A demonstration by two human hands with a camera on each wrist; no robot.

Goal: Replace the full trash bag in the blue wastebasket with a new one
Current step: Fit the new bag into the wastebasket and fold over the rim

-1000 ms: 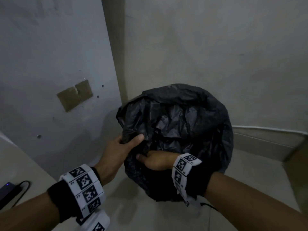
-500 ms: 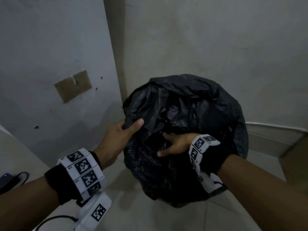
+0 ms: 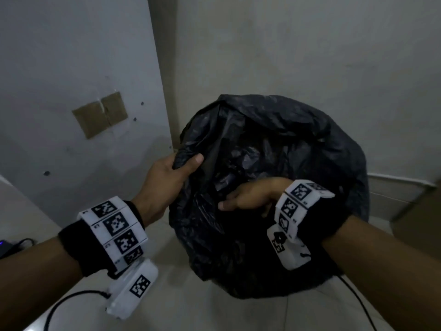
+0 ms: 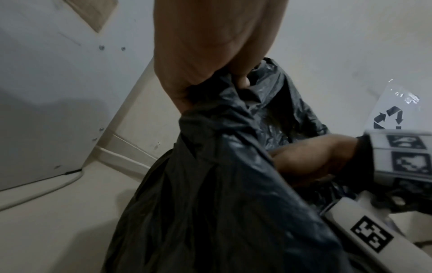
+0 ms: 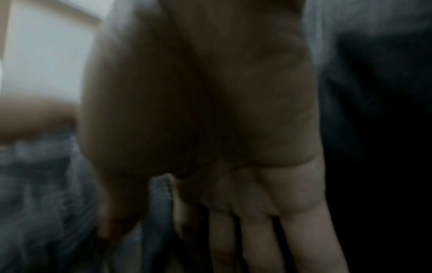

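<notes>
While left hand grips black trash bag rim, right hand flat inside

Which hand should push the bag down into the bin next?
Right, probably. The right hand lies open inside the bag; the left hand grips the bag's edge, holding it open.

trash bag: thin black plastic, crinkled, faintly glossy at the fingers
wall: matt, slightly rough

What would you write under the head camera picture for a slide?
Left hand grips the rim of a black trash bag while the open right hand reaches into its mouth.
</notes>
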